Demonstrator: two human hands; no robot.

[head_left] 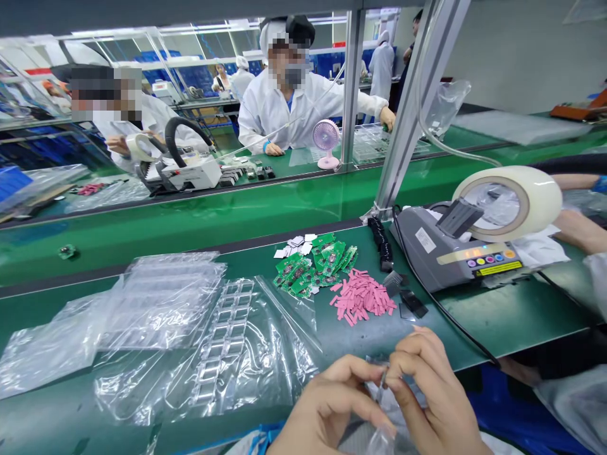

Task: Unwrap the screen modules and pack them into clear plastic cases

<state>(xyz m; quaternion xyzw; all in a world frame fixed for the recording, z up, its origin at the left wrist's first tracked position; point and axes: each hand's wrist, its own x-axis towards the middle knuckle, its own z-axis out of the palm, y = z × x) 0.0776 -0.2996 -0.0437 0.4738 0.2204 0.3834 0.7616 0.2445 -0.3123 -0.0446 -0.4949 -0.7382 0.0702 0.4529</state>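
Note:
Close to my body at the table's front edge, my left hand (339,404) and my right hand (429,395) meet fingertip to fingertip. Between them they pinch a small thin greyish piece (382,379), mostly covered by the fingers; its kind cannot be made out. Clear plastic film (379,440) shows below my left fingers. Beyond the hands lies a heap of pink strips (364,297). Behind it are piled green circuit boards (303,268) and white squares (294,245). Several dark flat pieces (413,303) rest right of the pink heap.
Clear plastic trays (165,297) and bags cover the left of the bench. A grey tape dispenser (436,253) with a large tape roll (538,202) and black cable stands right. A metal post (408,107) rises behind. Co-workers sit across the green conveyor (284,212); another person's arm (583,230) reaches in right.

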